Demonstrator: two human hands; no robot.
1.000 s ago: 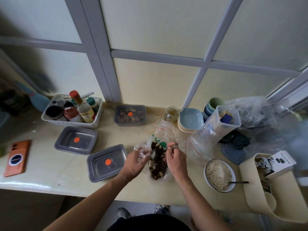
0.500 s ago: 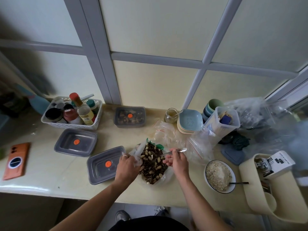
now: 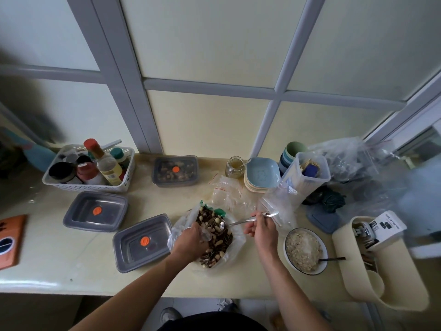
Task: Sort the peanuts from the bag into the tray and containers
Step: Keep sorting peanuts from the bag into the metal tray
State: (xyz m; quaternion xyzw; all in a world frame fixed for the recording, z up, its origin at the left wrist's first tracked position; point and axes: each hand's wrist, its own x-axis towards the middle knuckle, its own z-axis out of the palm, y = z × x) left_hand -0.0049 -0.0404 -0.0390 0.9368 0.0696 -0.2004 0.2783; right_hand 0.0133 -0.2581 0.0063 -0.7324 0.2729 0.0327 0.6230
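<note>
A clear plastic bag of pale peanuts mixed with dark seeds lies open at the counter's front centre. My left hand grips the bag's left edge, fingers curled into the plastic. My right hand holds a metal spoon by the handle, its bowl resting in the mix. Two empty grey lidded containers sit left of the bag. A third grey container with nuts inside stands behind.
A white basket of bottles stands at the back left, an orange phone at the far left. A bowl of grains sits right of the bag. Stacked blue dishes, a jar, loose bags and a cream holder crowd the right.
The bag has been spread open and lies flatter. My left hand dropped from holding up its rim to gripping its left edge. My right hand swung the spoon so its bowl dips into the mix.
</note>
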